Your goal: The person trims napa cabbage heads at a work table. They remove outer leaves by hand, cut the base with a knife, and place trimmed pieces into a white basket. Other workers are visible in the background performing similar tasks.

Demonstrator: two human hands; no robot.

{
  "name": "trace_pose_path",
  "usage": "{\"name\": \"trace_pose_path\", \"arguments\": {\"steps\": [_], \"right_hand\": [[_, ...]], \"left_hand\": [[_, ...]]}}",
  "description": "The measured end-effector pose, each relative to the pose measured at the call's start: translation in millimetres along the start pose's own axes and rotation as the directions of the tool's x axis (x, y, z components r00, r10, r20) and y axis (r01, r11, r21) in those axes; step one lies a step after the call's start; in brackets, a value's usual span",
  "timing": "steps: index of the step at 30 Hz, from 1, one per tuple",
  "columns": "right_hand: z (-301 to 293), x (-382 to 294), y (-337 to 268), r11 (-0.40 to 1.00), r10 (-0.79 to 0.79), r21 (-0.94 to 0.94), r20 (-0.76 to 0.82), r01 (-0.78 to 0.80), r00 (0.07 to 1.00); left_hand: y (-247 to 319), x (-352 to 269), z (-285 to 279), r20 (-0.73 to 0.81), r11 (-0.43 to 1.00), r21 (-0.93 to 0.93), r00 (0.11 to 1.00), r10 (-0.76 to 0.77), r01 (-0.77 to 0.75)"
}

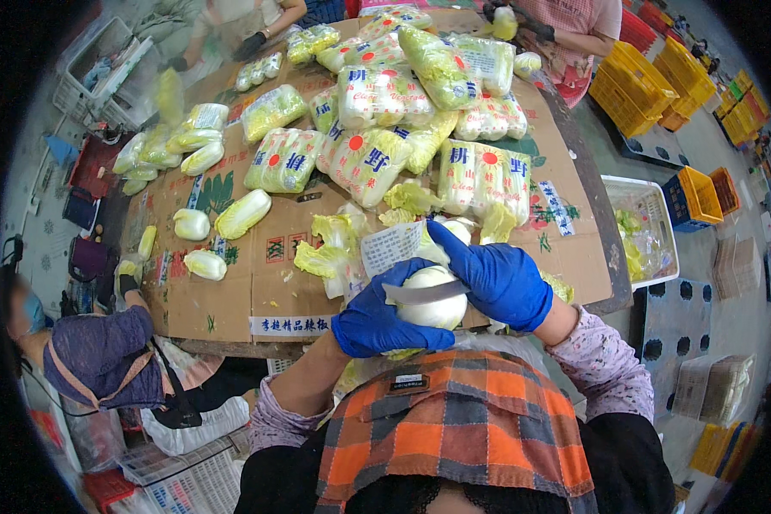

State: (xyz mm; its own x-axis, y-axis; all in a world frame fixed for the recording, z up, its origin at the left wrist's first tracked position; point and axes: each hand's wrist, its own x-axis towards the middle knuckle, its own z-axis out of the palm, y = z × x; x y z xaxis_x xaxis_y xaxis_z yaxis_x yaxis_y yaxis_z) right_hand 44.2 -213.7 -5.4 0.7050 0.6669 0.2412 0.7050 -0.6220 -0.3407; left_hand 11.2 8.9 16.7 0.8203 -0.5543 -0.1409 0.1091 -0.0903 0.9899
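Observation:
Blue gloves cover both my hands. My left hand (379,315) is wrapped round a small napa cabbage (434,315), held just above the table's near edge. My right hand (504,283) grips a knife, its curved blade (427,293) lying across the cabbage's white base; the handle is hidden in the fist. Behind the hands are a printed paper or film sheet (392,247) and another pale cabbage (457,228), partly covered. Loose yellow-green leaves (331,247) lie left of the sheet, and trimmed leaves (411,198) rest beyond it.
Bagged cabbages (385,96) are piled on the cardboard-covered table (283,257). Loose cabbages (244,214) lie to the left. A white crate (642,238) with leaf scraps stands right. One co-worker (96,360) is at left, others (578,38) across the table. Yellow crates (636,87) stand beyond.

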Motion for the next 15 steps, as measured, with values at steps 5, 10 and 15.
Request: {"name": "trace_pose_path", "arguments": {"steps": [5,10,15], "right_hand": [[11,-4,29,0.942,0.327,-0.070,-0.027,-0.328,0.945],[1,-4,7,0.365,0.448,0.782,0.329,-0.506,0.832],[-3,15,-17,-0.415,0.376,0.860,0.460,-0.297,0.804]], "left_hand": [[-5,-5,0,-0.035,0.989,-0.150,0.999,-0.013,0.008],[4,12,-8,-0.088,0.609,0.651,0.751,0.654,-0.454],[16,25,2,-0.112,0.389,0.907,0.798,0.592,-0.162]]}}
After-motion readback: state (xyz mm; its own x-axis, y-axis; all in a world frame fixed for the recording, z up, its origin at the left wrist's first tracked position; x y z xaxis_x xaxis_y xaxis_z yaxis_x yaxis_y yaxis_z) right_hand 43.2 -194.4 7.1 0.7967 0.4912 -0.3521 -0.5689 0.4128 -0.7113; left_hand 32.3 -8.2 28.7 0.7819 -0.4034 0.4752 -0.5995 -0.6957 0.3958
